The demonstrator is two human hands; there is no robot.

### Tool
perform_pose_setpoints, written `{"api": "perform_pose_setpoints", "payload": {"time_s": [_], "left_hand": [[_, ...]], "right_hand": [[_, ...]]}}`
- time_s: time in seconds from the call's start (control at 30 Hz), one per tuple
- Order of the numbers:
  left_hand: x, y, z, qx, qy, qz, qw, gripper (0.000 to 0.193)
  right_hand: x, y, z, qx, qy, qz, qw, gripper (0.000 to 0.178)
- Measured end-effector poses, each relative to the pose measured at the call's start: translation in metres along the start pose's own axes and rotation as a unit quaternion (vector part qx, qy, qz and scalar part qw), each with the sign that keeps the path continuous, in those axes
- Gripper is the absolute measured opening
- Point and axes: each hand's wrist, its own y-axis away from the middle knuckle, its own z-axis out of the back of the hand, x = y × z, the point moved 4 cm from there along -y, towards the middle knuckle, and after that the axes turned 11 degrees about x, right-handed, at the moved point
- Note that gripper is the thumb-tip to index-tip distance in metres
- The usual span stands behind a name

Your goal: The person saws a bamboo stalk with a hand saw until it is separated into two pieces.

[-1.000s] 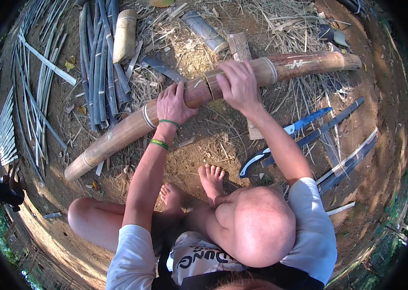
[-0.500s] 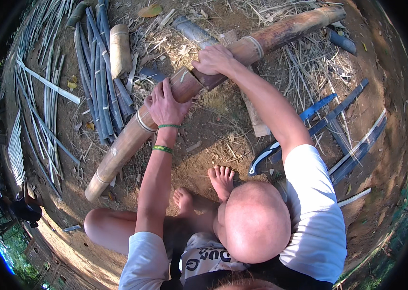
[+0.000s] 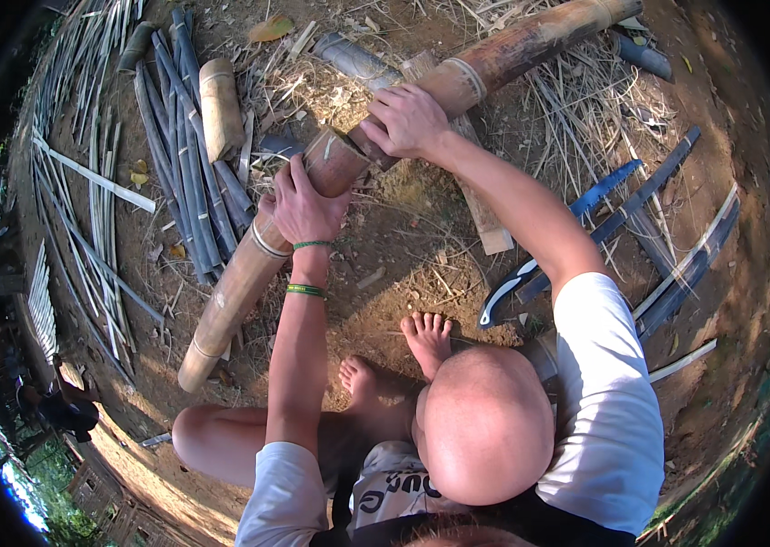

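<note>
Two thick brown bamboo sections lie almost in line, slanting from lower left to upper right. Their cut ends meet at an uneven break between my hands. My left hand point(image 3: 306, 208) is wrapped over the shorter left section point(image 3: 237, 290), just below its cut end. My right hand point(image 3: 410, 120) grips the longer right pole point(image 3: 522, 50) close to its own end, thumb and fingers curled over it. Right of my right forearm, a hand saw point(image 3: 605, 186) with a blue blade and a white-and-black handle rests on the ground, held by neither hand.
Dark split bamboo strips point(image 3: 189, 164) are heaped left, beside a short pale bamboo piece point(image 3: 221, 109) and long thin slats point(image 3: 84, 219). A flat wood piece point(image 3: 485, 214) lies under the right pole. Curved strips point(image 3: 690, 264) lie right. Another person point(image 3: 66, 410) is at far left.
The view has turned slightly. Both hands keep their hold on the bamboo; the fingers of my right hand now show more over the near side of the pole.
</note>
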Motion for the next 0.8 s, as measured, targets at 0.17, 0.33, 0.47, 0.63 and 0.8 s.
{"api": "perform_pose_setpoints", "payload": {"time_s": [0.17, 0.33, 0.47, 0.63, 0.8], "left_hand": [[0.017, -0.018, -0.009, -0.015, -0.015, 0.020, 1.000, 0.095], [0.023, -0.032, -0.035, 0.000, 0.009, 0.031, 0.999, 0.097], [0.031, -0.036, -0.044, 0.056, 0.007, 0.041, 0.998, 0.099], [0.055, -0.059, -0.041, 0.113, 0.015, 0.038, 0.993, 0.106], [0.056, -0.079, -0.049, 0.179, 0.018, 0.021, 0.983, 0.110]], "right_hand": [[-0.004, -0.046, -0.007, 0.216, 0.020, -0.084, 0.973, 0.051], [-0.018, -0.078, -0.026, 0.357, 0.044, -0.126, 0.925, 0.048], [-0.009, -0.079, -0.026, 0.254, 0.011, -0.081, 0.964, 0.047], [0.012, -0.006, -0.014, -0.045, 0.006, 0.073, 0.996, 0.041], [-0.009, -0.025, -0.022, -0.012, 0.026, 0.092, 0.995, 0.038]]}}
